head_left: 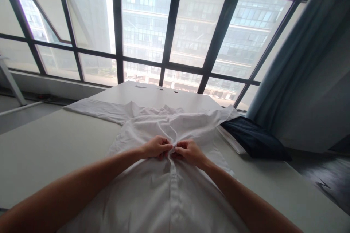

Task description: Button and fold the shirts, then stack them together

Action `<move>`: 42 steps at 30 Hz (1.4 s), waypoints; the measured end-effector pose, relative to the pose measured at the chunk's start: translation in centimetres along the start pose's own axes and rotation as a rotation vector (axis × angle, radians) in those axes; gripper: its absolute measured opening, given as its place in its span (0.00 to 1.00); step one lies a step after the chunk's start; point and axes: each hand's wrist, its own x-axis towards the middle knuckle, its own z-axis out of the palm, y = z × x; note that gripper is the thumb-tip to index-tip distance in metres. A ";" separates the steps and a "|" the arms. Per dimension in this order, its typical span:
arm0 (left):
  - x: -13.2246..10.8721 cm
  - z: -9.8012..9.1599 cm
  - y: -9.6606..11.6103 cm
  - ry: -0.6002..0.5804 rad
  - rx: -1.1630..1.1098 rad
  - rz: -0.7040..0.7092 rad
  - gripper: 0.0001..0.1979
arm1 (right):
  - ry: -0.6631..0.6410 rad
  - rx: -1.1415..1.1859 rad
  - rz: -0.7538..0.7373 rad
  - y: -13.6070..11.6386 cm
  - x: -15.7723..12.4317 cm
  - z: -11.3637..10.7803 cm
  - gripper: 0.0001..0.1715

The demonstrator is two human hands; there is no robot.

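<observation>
A white button-up shirt (147, 196) lies spread on the table, its collar end away from me and its sleeves out to both sides. At the middle of its front placket, my left hand (158, 147) pinches the fabric between thumb and fingers. Close beside it, my right hand (188, 151) pinches the other edge of the placket, the fingertips of both hands nearly touching. The cloth is slightly raised there. Any button between the fingers is too small or hidden to make out. Below the hands the placket runs straight toward me.
The pale table (68, 149) extends under the shirt. Folded dark and white cloth (251, 136) lies at its right edge. A blue-grey curtain (290, 62) hangs at the right. Large framed windows (147, 14) stand behind the table, and a white metal frame (12, 83) is at the left.
</observation>
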 end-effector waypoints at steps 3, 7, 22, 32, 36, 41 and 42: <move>0.0 0.2 0.1 0.007 0.016 0.009 0.25 | 0.015 -0.038 -0.028 0.1 0.1 0.2 0.11; 0.0 0.6 0.1 0.058 0.037 0.030 0.24 | 0.011 -0.040 -0.033 0.2 0.2 0.2 0.11; -0.2 0.8 0.4 0.086 0.028 -0.055 0.23 | 0.011 -0.012 0.016 0.4 0.5 0.4 0.14; 0.3 1.0 -0.1 0.150 0.132 -0.078 0.31 | 0.169 -0.337 -0.220 1.5 1.2 1.1 0.06; 0.3 0.8 0.0 0.172 0.028 -0.104 0.29 | 0.181 -0.396 -0.241 1.6 1.4 1.0 0.09; 0.2 0.5 0.3 0.158 -0.059 -0.147 0.25 | 0.201 -0.414 -0.250 1.7 1.3 0.9 0.13; 0.2 0.4 0.3 0.153 -0.075 -0.155 0.25 | 0.203 -0.420 -0.249 1.7 1.2 0.9 0.14</move>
